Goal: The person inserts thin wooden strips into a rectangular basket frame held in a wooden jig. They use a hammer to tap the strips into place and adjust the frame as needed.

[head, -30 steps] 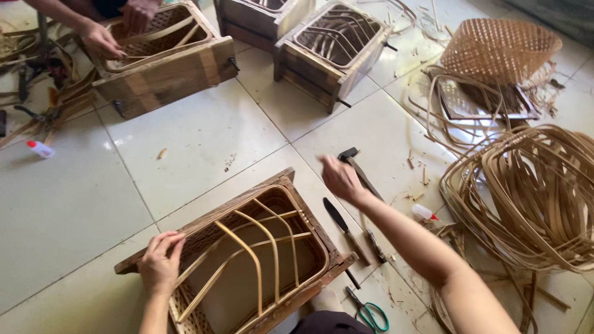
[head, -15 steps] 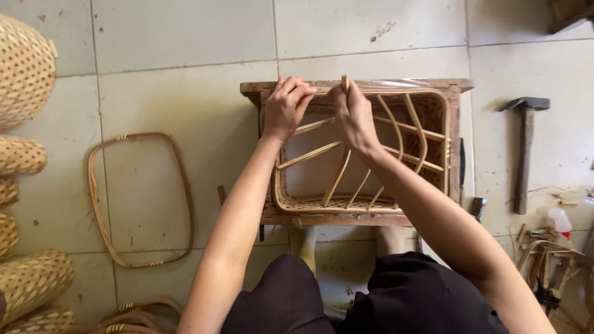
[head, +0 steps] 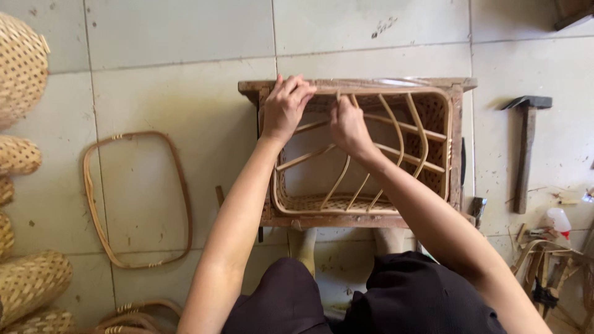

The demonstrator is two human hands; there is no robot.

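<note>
— Where are our hands right now?

— Both are on the far rim of the basket (head: 362, 154). It sits inside a wooden frame (head: 461, 142) on the floor (head: 185, 80), just in front of our knees.

— What is our left hand (head: 286, 111) doing?

— It lies over the far left corner of the rim. Its fingers (head: 297, 86) are curled down and press on the rim and the wood. They look closed on the edge, but we cannot see under them.

— And our right hand (head: 348, 127)?

— It is just beside the left one, a bit nearer to us. Its fingers are pinched shut on a thin cane strip (head: 339, 96) that sticks up at the rim.

— How do we do this bit well?

— We think we should keep the left hand pressing hard, so the basket does not slide in the frame. We should bend the strip slowly and keep it close to the rim. If we yank it, it could snap or pop out.

— What else is near us?

— A bent cane hoop (head: 93, 204) lies on the floor to the left. Woven baskets (head: 25, 62) are stacked at the far left edge. A hammer (head: 526, 148) lies to the right, well apart from our hands. A small white bottle (head: 560, 219) is near it.
</note>
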